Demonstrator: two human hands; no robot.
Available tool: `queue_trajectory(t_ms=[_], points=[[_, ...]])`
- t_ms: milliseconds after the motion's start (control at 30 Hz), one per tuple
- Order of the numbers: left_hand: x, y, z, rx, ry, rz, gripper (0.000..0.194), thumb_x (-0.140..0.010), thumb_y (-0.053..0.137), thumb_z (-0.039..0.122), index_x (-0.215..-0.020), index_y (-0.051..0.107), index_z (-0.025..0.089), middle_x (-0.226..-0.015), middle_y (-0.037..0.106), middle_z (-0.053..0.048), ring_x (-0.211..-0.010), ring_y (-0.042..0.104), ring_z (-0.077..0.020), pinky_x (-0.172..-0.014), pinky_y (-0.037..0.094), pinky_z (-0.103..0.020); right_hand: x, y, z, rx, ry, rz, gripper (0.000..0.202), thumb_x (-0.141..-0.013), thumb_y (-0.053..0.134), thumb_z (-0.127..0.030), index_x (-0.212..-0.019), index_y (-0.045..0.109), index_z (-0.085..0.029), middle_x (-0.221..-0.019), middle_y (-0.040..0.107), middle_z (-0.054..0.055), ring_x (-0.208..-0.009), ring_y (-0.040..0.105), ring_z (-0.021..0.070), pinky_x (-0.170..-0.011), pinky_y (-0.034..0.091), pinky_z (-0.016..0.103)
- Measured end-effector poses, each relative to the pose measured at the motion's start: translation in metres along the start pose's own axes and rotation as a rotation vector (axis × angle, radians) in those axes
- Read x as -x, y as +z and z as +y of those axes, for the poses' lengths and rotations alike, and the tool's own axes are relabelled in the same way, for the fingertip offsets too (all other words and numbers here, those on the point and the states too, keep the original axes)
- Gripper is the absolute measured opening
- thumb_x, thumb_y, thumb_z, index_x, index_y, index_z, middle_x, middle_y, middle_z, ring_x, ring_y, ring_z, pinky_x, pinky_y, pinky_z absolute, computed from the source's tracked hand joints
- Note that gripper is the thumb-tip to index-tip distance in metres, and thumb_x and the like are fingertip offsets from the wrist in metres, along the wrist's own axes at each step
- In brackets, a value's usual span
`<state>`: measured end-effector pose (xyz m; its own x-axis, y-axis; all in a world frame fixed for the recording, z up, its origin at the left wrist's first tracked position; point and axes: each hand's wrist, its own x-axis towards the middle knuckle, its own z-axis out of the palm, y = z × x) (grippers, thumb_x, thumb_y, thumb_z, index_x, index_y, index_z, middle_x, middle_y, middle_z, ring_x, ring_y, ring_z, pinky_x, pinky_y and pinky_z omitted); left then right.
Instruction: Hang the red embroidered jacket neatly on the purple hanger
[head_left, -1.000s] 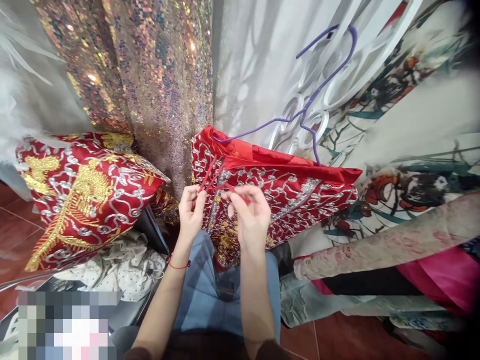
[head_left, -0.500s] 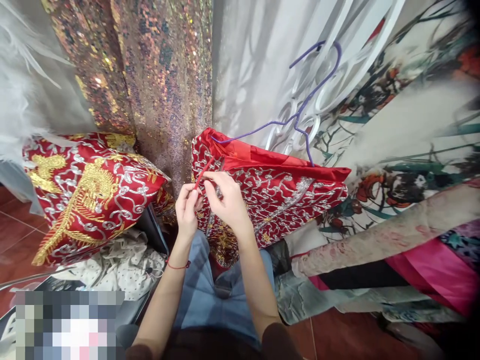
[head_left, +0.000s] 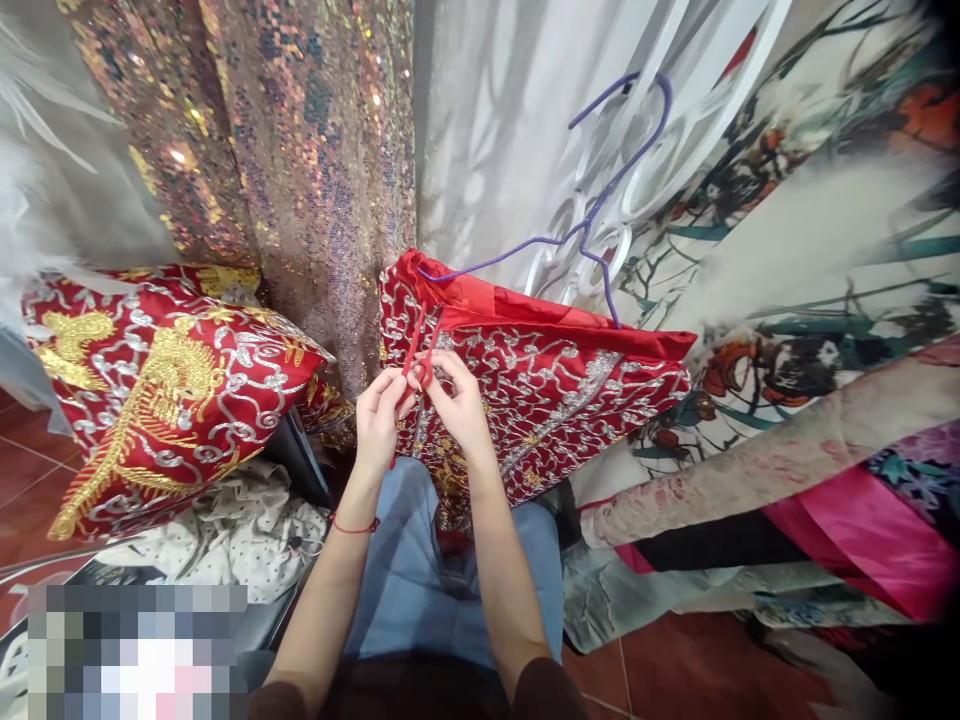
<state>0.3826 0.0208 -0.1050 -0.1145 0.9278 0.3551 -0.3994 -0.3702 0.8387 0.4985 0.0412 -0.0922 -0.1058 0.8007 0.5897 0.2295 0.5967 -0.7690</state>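
Observation:
A red skirt-like garment point(head_left: 555, 400) with silver and gold embroidery hangs in front of my knees from a purple wire hanger point(head_left: 525, 243). Two strands of a thin red cord point(head_left: 417, 330) run down from its red satin waistband point(head_left: 510, 308). My left hand point(head_left: 381, 410) pinches one strand between thumb and fingers. Close beside it, my right hand point(head_left: 456, 398) pinches the other strand, with a small loop of cord showing at the fingertips. Some of the cord between the fingers is hidden.
Left stands a red embroidered garment point(head_left: 165, 390) with gold figures, above a dotted white cloth point(head_left: 240, 530). Behind hangs a sequined fabric point(head_left: 322, 150). White scrolled metalwork point(head_left: 660, 180) rises behind the hanger. Floral fabric point(head_left: 750, 290) and a pink cloth point(head_left: 862, 530) hang at the right.
My right fingers have closed around the cord, and a loop now shows between the hands. Two strands are visible where one showed before. The view has shifted slightly.

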Motion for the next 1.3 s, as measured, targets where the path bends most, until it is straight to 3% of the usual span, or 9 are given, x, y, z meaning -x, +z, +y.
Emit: queue_trajectory(t_ms=[267, 433, 600, 700, 767, 833, 967, 1100, 1300], points=[[-0.031, -0.026, 0.013, -0.332, 0.212, 0.112, 0.026, -0.088, 0.064, 0.038, -0.107, 0.069, 0.022, -0.06, 0.038, 0.005, -0.052, 0.029, -0.0079, -0.049, 0.026, -0.021, 0.015, -0.028, 0.006, 0.179, 0.129, 0.351, 0.021, -0.092, 0.054, -0.038, -0.089, 0.063, -0.02, -0.086, 0.068, 0.003, -0.079, 0.064, 0.0144, -0.075, 0.05, 0.027], [-0.057, -0.026, 0.017, -0.498, 0.327, 0.109, 0.022, -0.091, 0.06, 0.037, -0.1, 0.068, 0.018, -0.071, 0.055, 0.002, -0.065, 0.05, -0.0096, -0.062, 0.039, -0.02, 0.02, -0.057, -0.001, 0.183, 0.192, 0.409, 0.021, -0.09, 0.058, -0.041, -0.089, 0.062, -0.02, -0.079, 0.071, 0.002, -0.073, 0.067, 0.0146, -0.071, 0.052, 0.026], [-0.08, -0.017, 0.002, -0.484, 0.435, 0.288, 0.018, -0.093, 0.058, 0.033, -0.097, 0.064, 0.017, -0.083, 0.063, 0.0, -0.073, 0.059, -0.0096, -0.073, 0.045, -0.021, 0.021, -0.076, -0.01, 0.342, 0.129, 0.748, 0.023, -0.091, 0.055, -0.041, -0.092, 0.063, -0.019, -0.084, 0.071, 0.004, -0.076, 0.069, 0.0154, -0.071, 0.054, 0.027], [-0.09, -0.012, -0.001, -0.569, 0.459, 0.182, 0.019, -0.093, 0.056, 0.032, -0.1, 0.067, 0.018, -0.093, 0.068, -0.004, -0.086, 0.063, -0.0131, -0.084, 0.046, -0.024, 0.018, -0.075, -0.014, 0.302, 0.18, 0.478, 0.022, -0.088, 0.059, -0.04, -0.093, 0.065, -0.019, -0.087, 0.072, 0.004, -0.078, 0.069, 0.0154, -0.075, 0.056, 0.029], [-0.093, -0.009, 0.002, -0.638, 0.463, 0.027, 0.022, -0.094, 0.054, 0.033, -0.103, 0.068, 0.018, -0.103, 0.07, -0.006, -0.097, 0.063, -0.0152, -0.091, 0.045, -0.027, 0.011, -0.068, -0.016, 0.231, 0.209, 0.232, 0.025, -0.085, 0.063, -0.039, -0.102, 0.065, -0.02, -0.092, 0.073, 0.005, -0.08, 0.07, 0.0152, -0.078, 0.057, 0.031], [-0.096, -0.005, 0.007, -0.658, 0.442, -0.118, 0.024, -0.094, 0.053, 0.034, -0.104, 0.068, 0.018, -0.106, 0.07, -0.006, -0.098, 0.063, -0.0157, -0.092, 0.045, -0.027, -0.001, -0.055, -0.016, 0.189, 0.2, 0.127, 0.031, -0.084, 0.064, -0.039, -0.11, 0.063, -0.021, -0.098, 0.073, 0.006, -0.083, 0.07, 0.0152, -0.079, 0.057, 0.031], [-0.098, 0.001, 0.017, -0.623, 0.423, -0.218, 0.024, -0.092, 0.057, 0.036, -0.104, 0.068, 0.017, -0.104, 0.07, -0.007, -0.096, 0.064, -0.0152, -0.089, 0.046, -0.025, -0.033, -0.027, -0.01, 0.172, 0.154, 0.103, 0.033, -0.084, 0.064, -0.035, -0.113, 0.063, -0.02, -0.095, 0.073, 0.007, -0.082, 0.069, 0.0154, -0.072, 0.057, 0.028], [-0.097, 0.005, 0.025, -0.599, 0.426, -0.282, 0.025, -0.092, 0.059, 0.036, -0.105, 0.068, 0.017, -0.103, 0.072, -0.007, -0.094, 0.065, -0.0153, -0.088, 0.048, -0.026, -0.055, -0.009, -0.007, 0.139, 0.118, 0.136, 0.02, -0.088, 0.059, -0.032, -0.095, 0.068, -0.016, -0.089, 0.074, 0.007, -0.078, 0.069, 0.0166, -0.077, 0.055, 0.03], [-0.1, 0.007, 0.033, -0.618, 0.443, -0.289, 0.024, -0.091, 0.06, 0.036, -0.099, 0.072, 0.016, -0.101, 0.074, -0.006, -0.093, 0.067, -0.0161, -0.087, 0.05, -0.026, -0.055, -0.015, -0.021, 0.221, 0.105, 0.123, 0.03, -0.094, 0.052, -0.037, -0.089, 0.074, -0.016, -0.083, 0.074, 0.005, -0.077, 0.067, 0.0168, -0.08, 0.051, 0.03]])
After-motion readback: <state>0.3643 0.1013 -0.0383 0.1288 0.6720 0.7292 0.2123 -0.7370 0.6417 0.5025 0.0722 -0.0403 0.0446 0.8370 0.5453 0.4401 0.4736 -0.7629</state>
